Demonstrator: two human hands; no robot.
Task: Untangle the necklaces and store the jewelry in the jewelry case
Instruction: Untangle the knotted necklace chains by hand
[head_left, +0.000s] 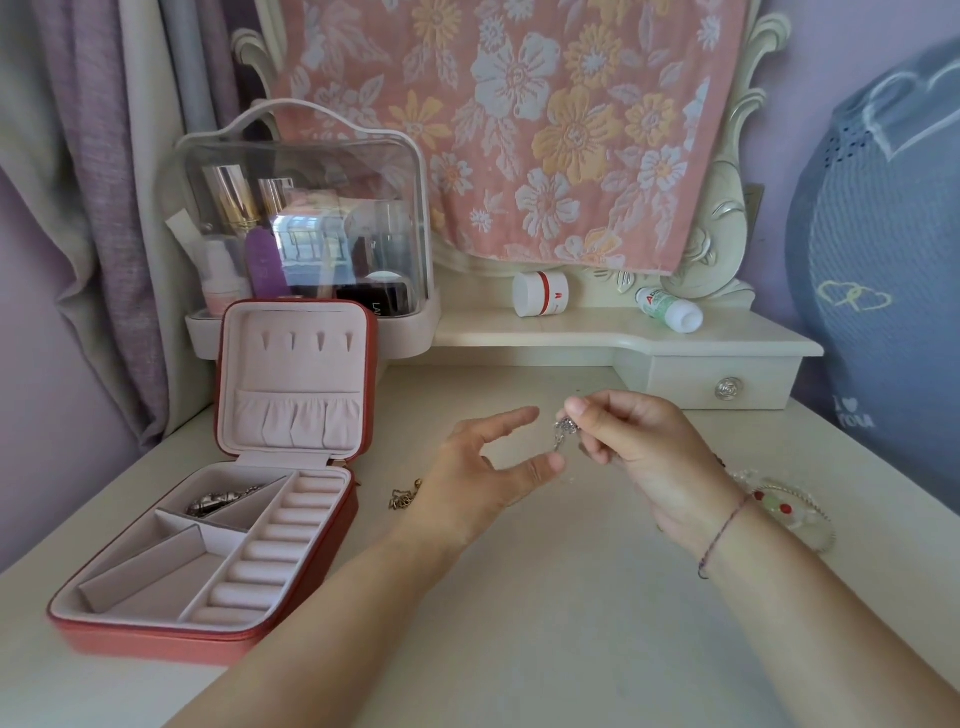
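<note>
The red jewelry case (332, 525) lies open at the left of the table, its pink lid upright. A silver piece (215, 503) rests in the case's back left compartment. My right hand (641, 447) pinches a small silver pendant (563, 431) above the table's middle. Just left of the pendant hovers my left hand (483, 467), fingers spread and relaxed, thumb close under the pendant. A gold chain (402, 496) lies on the table, partly hidden behind my left wrist.
A glass dish (810, 512) with red and green beads sits at the right, behind my right wrist. A clear cosmetics box (306, 228) stands behind the case. A white jar (540, 293) and a bottle (670, 309) lie on the raised shelf.
</note>
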